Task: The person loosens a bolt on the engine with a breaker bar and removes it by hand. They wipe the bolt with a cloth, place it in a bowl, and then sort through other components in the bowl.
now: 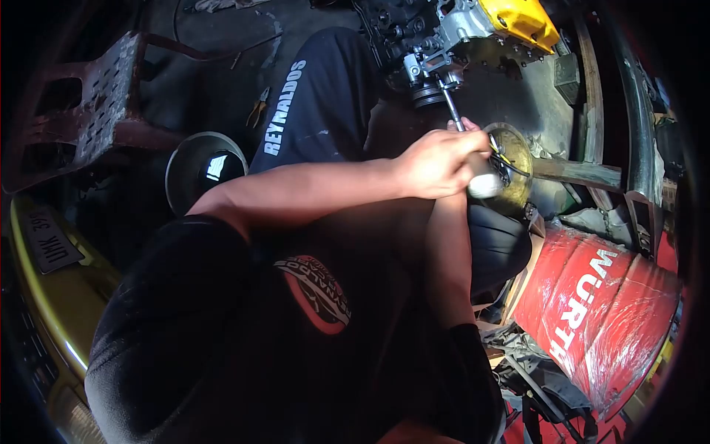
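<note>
My left hand (438, 164) is closed around the near end of a socket wrench (452, 107), whose long metal shaft reaches up to the engine (462, 29) beside a black grooved pulley (427, 96). Fingers of my right hand (467, 124) curl round the shaft just above; the rest of that hand is hidden behind the left one. A blurred whitish rounded shape (485, 185) shows beside my left hand, and I cannot make out what it is. Yellow-coloured metal covers one side of the engine (521, 22).
A brass-toned round pan (512, 194) lies beyond my hands, with a dark cable over it. At left are a basin of dark liquid (177, 174), pliers (258, 107), a worn plastic chair (111, 111) and a yellow bumper (74, 285). A plastic-wrapped red drum (569, 296) stands right.
</note>
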### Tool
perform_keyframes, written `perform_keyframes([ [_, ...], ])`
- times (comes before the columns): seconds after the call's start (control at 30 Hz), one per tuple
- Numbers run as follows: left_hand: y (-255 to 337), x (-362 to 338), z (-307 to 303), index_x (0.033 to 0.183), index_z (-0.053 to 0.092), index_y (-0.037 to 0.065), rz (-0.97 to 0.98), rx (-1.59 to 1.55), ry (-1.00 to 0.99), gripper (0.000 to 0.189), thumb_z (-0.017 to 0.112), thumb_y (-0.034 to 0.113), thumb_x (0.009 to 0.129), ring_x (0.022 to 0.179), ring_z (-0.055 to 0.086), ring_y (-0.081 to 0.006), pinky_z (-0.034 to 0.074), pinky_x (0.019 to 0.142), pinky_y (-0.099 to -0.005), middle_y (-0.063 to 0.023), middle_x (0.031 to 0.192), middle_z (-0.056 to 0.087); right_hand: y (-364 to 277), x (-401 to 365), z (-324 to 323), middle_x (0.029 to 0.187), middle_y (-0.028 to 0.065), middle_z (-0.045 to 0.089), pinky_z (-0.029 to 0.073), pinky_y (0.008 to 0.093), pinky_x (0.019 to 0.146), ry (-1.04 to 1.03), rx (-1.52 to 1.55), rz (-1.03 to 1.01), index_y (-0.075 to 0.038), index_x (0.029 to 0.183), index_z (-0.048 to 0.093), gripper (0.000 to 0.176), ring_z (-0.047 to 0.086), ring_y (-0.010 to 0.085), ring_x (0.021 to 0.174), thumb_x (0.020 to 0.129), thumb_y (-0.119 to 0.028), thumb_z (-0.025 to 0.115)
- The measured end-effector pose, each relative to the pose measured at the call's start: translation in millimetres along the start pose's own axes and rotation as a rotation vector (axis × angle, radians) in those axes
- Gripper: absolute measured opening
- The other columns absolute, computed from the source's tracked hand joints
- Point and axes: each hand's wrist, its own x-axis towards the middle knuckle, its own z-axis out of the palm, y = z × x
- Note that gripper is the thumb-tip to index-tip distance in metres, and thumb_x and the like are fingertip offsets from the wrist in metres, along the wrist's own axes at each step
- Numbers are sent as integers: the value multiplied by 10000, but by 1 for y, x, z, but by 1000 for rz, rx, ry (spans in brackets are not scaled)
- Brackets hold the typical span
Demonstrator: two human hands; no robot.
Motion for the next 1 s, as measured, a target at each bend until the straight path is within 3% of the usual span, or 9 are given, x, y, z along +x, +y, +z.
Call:
perform_keyframes([
  [0.17,10,-49,-55,910,676,-6,-439,-97,90,198,605,178,927,665,646,-221,527,649,-325,-116,1022,693,-28,-1,19,894,110,578,510,343,748,107,-327,-242,3,970,628,201,592,248,807,780,-5,693],
  [0.23,27,13,-42,796,667,20,-478,83,-30,295,611,284,916,634,659,-252,514,601,-322,-134,741,669,-19,1,14,891,113,580,507,347,751,46,-89,-78,2,971,629,207,591,251,810,776,-8,695],
  [0.3,24,81,-11,802,723,77,-402,215,-192,182,662,221,709,750,691,-314,549,717,-410,-158,781,688,-15,7,7,888,116,581,505,350,754,10,153,115,2,971,629,212,590,254,813,771,-12,698],
  [0.33,40,119,7,860,733,64,-635,375,-310,227,650,203,701,782,687,-317,551,727,-402,-160,819,696,-16,8,3,886,117,582,504,352,756,-3,196,160,2,972,629,215,590,255,815,769,-13,699],
  [0.5,-14,212,117,982,744,100,-630,723,-488,282,688,205,726,868,697,-261,536,692,-421,-62,869,718,-20,5,-4,879,124,586,497,361,764,-32,236,247,1,973,631,228,588,261,824,758,-21,706],
  [0.63,-3,160,58,991,716,74,-488,366,-505,318,687,292,762,882,684,-322,545,741,-447,-169,919,701,-20,5,-2,872,130,589,492,369,770,-8,136,146,0,974,632,239,586,267,830,750,-28,711],
  [0.77,-4,13,-1,697,553,34,16,94,123,236,645,177,862,661,618,-316,508,631,-406,-135,704,592,-25,1,3,866,135,593,487,376,776,20,-183,-113,0,975,634,250,585,272,837,741,-34,716],
  [0.9,2,-78,-55,960,705,30,-274,123,108,172,644,181,906,807,627,-224,500,747,-358,-116,1008,704,-43,-2,20,868,147,589,484,374,784,117,-427,-195,-2,970,633,240,582,284,862,738,-15,696],
  [1.0,13,-20,-45,870,701,36,-362,273,108,261,580,258,939,761,654,-268,516,706,-375,-132,859,692,-41,0,16,824,64,583,490,355,769,36,-35,36,2,984,625,199,582,209,849,790,-22,659],
])
